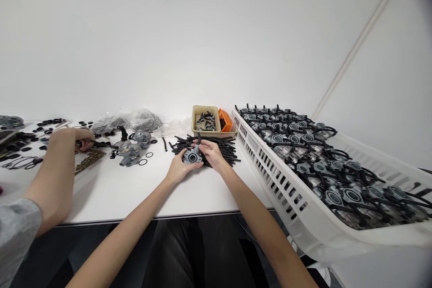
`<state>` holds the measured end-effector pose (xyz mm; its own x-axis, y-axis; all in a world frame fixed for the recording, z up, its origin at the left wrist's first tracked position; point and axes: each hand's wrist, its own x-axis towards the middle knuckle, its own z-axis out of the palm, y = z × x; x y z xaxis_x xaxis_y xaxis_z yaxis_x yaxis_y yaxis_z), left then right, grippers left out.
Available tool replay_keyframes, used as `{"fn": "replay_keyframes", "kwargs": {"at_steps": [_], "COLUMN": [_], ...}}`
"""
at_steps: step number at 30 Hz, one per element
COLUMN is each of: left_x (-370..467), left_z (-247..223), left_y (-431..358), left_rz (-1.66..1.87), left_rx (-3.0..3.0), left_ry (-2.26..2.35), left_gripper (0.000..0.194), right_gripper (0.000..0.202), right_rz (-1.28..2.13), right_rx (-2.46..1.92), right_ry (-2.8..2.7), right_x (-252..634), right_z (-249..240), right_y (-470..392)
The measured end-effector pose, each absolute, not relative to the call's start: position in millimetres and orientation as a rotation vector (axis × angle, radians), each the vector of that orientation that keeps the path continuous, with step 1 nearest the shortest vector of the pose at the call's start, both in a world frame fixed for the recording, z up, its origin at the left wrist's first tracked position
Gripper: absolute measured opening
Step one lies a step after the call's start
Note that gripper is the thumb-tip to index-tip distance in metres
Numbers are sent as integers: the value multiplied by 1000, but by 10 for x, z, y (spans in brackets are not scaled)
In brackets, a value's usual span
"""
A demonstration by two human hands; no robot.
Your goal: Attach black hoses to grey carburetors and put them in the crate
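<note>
A grey metal carburetor (192, 156) is held just above the table's middle, its round opening facing me. My left hand (178, 167) is closed around its left side and underside, with the thumb along the bottom. A short black rubber hose (199, 138) stands up from the carburetor's top right. My right hand (210, 152) pinches the lower part of this hose, close to the carburetor body. Behind and beside both hands lies a pile of black hoses (224, 147) on the white table.
A large white crate (270, 180) full of carburetors with hoses stands at right. Behind the hoses are a beige bin (206, 109) and an orange basket (225, 121). At left, a co-worker's arm (56, 175) reaches over the table near loose carburetors (130, 153) and brass parts (89, 160).
</note>
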<state>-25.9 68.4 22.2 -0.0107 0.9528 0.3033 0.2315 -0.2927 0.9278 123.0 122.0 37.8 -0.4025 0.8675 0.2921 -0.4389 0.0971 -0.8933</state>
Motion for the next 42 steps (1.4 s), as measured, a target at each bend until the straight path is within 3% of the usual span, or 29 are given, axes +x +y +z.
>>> {"fn": "replay_keyframes", "kwargs": {"at_steps": [42], "left_x": [-274], "left_z": [209], "left_y": [691], "left_rz": [1350], "left_rx": [1594], "left_ry": [1231], "left_gripper": [68], "right_gripper": [27], "right_rz": [1591], "right_rx": [-496], "right_ry": [-1214], "right_x": [1208], "right_z": [445], "right_y": [1171]}}
